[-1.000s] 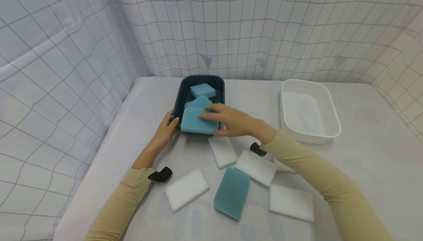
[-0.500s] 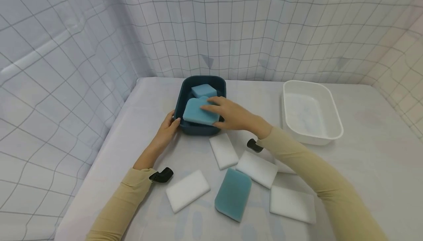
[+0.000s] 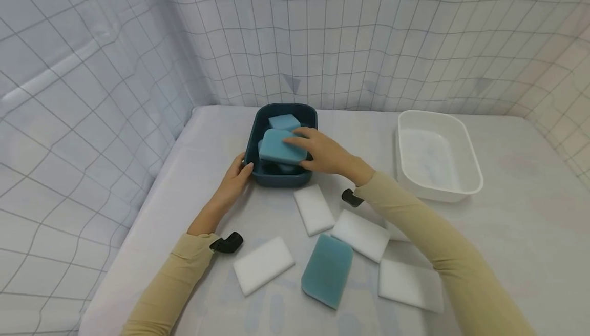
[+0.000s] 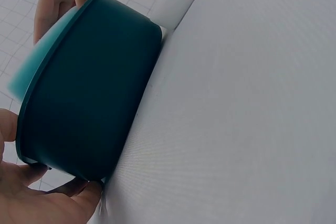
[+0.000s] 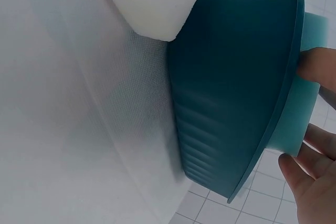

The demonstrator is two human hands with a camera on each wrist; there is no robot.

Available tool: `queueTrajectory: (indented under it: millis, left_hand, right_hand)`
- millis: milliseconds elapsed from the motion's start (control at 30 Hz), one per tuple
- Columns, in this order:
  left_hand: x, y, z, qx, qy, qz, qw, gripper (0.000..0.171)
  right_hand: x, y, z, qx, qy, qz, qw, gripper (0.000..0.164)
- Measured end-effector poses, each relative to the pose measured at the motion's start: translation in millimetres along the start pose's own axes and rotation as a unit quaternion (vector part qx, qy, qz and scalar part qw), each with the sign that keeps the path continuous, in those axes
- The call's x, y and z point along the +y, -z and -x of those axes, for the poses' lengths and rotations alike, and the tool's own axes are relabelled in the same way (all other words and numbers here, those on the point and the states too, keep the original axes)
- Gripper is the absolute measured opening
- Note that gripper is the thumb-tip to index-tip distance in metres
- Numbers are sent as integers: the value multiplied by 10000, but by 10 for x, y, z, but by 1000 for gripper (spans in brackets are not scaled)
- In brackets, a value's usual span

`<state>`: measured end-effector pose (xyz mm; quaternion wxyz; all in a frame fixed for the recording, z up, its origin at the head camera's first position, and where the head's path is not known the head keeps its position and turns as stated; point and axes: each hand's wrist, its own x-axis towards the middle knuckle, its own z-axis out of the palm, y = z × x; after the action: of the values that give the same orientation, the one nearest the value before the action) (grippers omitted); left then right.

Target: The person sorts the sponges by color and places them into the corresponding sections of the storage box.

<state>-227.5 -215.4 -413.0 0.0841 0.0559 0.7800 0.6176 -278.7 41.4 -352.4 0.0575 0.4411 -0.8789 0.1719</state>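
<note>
A dark teal plastic tub stands toward the back of the table. My left hand grips its left side, thumb at the rim and fingers along the outer wall. My right hand pinches a light blue sponge at its right end, over the tub's opening. In the right wrist view this sponge sticks out above the rim, between thumb and fingers. Another blue sponge lies at the back of the tub, and more blue shows under the held one.
Several white sponge blocks, such as one just in front of the tub and one at front left, lie on the white cloth. Among them is a darker blue sponge. A white tub stands at right; a gridded curtain hangs behind.
My right hand has moved the light blue sponge back, away from the front rim and further over the tub's middle. My left hand keeps its grip on the tub.
</note>
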Motion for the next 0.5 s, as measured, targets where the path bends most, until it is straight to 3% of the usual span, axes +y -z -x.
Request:
queueTrajectory:
  millis: [500]
  left_hand:
    - [-3, -9, -5, 39, 87, -21, 10000, 54]
  right_hand:
    - [30, 11, 58, -207, -77, -390, 9990, 66]
